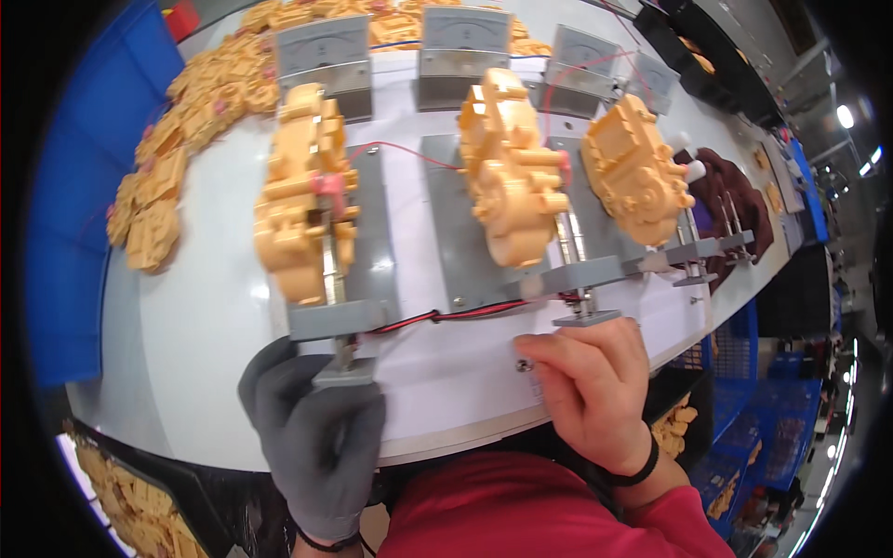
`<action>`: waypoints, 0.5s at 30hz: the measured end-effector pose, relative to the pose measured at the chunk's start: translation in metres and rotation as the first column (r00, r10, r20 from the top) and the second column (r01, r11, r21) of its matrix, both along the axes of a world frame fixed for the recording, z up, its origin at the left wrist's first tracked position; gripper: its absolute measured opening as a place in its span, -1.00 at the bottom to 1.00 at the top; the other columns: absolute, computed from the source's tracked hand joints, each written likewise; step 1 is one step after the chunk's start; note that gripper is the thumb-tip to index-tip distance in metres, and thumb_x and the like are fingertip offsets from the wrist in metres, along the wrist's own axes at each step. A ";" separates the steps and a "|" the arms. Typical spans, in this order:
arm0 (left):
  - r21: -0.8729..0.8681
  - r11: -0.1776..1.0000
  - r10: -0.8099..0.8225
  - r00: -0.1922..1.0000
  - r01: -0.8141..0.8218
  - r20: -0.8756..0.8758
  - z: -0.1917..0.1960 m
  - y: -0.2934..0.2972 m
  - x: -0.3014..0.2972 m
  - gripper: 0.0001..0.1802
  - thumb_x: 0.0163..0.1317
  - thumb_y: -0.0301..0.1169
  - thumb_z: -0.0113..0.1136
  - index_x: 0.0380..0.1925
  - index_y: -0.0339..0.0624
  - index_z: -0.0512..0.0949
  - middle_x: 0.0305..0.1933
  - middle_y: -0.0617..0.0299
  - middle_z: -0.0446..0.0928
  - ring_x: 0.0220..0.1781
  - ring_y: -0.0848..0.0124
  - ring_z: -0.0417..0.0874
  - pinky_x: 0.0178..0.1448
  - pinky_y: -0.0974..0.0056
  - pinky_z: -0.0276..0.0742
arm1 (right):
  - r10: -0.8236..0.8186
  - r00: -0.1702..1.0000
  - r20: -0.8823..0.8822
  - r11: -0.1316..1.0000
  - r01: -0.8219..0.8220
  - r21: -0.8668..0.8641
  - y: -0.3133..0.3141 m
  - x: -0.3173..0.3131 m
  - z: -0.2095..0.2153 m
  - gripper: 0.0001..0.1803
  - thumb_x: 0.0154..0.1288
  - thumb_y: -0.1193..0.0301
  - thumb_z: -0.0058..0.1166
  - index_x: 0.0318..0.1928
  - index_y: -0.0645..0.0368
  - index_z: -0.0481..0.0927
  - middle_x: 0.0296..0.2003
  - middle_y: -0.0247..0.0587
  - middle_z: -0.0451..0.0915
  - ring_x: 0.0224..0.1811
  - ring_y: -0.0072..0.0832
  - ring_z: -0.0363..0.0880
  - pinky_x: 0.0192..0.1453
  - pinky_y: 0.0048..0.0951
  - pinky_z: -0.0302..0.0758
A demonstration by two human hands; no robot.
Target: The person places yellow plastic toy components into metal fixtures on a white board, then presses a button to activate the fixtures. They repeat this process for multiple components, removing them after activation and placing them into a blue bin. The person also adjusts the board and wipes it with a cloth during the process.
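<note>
My left hand (316,428), in a grey glove, grips the grey clamp handle (344,367) at the front of the left fixture. A yellow plastic gearbox housing (305,191) sits clamped on that fixture's grey plate (377,232). My bare right hand (591,391) rests on the white table with its fingers curled around the grey handle (586,318) of the middle fixture. That fixture carries a second yellow housing (510,167). A third yellow housing (637,167) sits on the right fixture.
Three grey analogue meters (326,60) (465,46) (581,70) stand behind the fixtures, joined by red and black wires (465,313). Several loose yellow housings (177,149) are heaped at the table's far left. Blue crates (744,409) with yellow parts stand at the lower right.
</note>
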State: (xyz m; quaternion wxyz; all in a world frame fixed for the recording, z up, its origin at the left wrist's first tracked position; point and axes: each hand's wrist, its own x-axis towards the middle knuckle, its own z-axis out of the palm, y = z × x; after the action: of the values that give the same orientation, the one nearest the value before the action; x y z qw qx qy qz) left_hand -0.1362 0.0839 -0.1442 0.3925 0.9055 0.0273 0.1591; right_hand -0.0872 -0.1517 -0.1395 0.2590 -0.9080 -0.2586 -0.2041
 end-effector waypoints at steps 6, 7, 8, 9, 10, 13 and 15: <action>0.046 0.998 -0.049 0.997 0.046 0.057 -0.001 0.002 0.000 -0.72 -0.05 -0.49 0.47 -0.30 0.00 0.64 -0.17 0.20 0.53 0.21 -0.04 0.41 0.22 -0.03 0.37 | -0.007 1.000 -0.007 1.000 0.007 0.012 0.000 -0.001 0.002 -0.66 0.06 0.53 0.32 -0.09 -0.01 0.71 -0.33 -0.42 0.55 -0.35 -0.38 0.46 -0.25 -0.35 0.32; 0.047 0.997 -0.057 0.996 0.054 0.061 -0.001 0.002 0.000 -0.73 -0.05 -0.50 0.47 -0.30 -0.01 0.64 -0.16 0.20 0.53 0.21 -0.03 0.41 0.23 -0.03 0.37 | -0.006 1.000 -0.005 1.000 0.007 0.015 0.000 -0.001 0.002 -0.66 0.07 0.53 0.32 -0.09 -0.01 0.70 -0.33 -0.42 0.55 -0.36 -0.37 0.46 -0.25 -0.35 0.32; 0.049 0.997 -0.067 0.996 0.063 0.066 -0.001 0.002 0.000 -0.73 -0.04 -0.50 0.46 -0.30 -0.01 0.64 -0.16 0.20 0.54 0.20 -0.03 0.41 0.23 -0.03 0.37 | -0.009 1.000 -0.005 1.000 0.009 0.019 0.000 -0.001 0.002 -0.66 0.07 0.53 0.32 -0.09 0.00 0.70 -0.33 -0.41 0.55 -0.35 -0.37 0.46 -0.25 -0.35 0.32; 0.047 0.997 -0.069 0.995 0.066 0.073 -0.001 0.002 0.001 -0.74 -0.03 -0.50 0.46 -0.30 -0.01 0.64 -0.16 0.20 0.55 0.20 -0.03 0.42 0.24 -0.03 0.37 | -0.013 1.000 -0.005 1.000 0.013 0.023 0.001 -0.002 0.002 -0.67 0.08 0.54 0.31 -0.09 0.00 0.70 -0.33 -0.41 0.55 -0.35 -0.37 0.46 -0.25 -0.35 0.32; 0.046 0.997 -0.069 0.994 0.065 0.082 -0.001 0.002 0.000 -0.74 -0.02 -0.50 0.45 -0.29 -0.02 0.64 -0.15 0.21 0.55 0.20 -0.03 0.42 0.25 -0.03 0.38 | -0.013 1.000 -0.003 1.000 0.014 0.028 0.001 -0.002 0.002 -0.68 0.08 0.54 0.31 -0.10 0.01 0.70 -0.33 -0.41 0.55 -0.35 -0.36 0.47 -0.24 -0.34 0.32; 0.038 0.998 -0.057 0.993 0.053 0.106 0.000 -0.001 -0.001 -0.75 0.01 -0.52 0.43 -0.28 -0.03 0.64 -0.15 0.21 0.57 0.19 -0.03 0.43 0.27 -0.01 0.39 | -0.011 1.000 -0.002 1.000 0.011 0.026 0.002 -0.003 0.004 -0.70 0.10 0.55 0.29 -0.11 0.03 0.69 -0.32 -0.38 0.57 -0.35 -0.35 0.47 -0.26 -0.33 0.33; 0.042 0.998 -0.054 0.990 0.049 0.128 0.000 -0.003 -0.001 -0.76 0.03 -0.52 0.42 -0.27 -0.05 0.64 -0.15 0.20 0.57 0.18 -0.02 0.44 0.27 0.00 0.40 | 0.001 1.000 0.013 0.999 -0.002 0.046 0.001 -0.003 0.002 -0.71 0.12 0.56 0.27 -0.12 0.05 0.68 -0.32 -0.35 0.57 -0.34 -0.33 0.48 -0.26 -0.32 0.32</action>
State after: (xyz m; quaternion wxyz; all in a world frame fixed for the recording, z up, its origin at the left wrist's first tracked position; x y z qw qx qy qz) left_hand -0.1377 0.0813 -0.1442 0.3796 0.9012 -0.0246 0.2078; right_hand -0.0902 -0.1503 -0.1379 0.2783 -0.9002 -0.2563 -0.2158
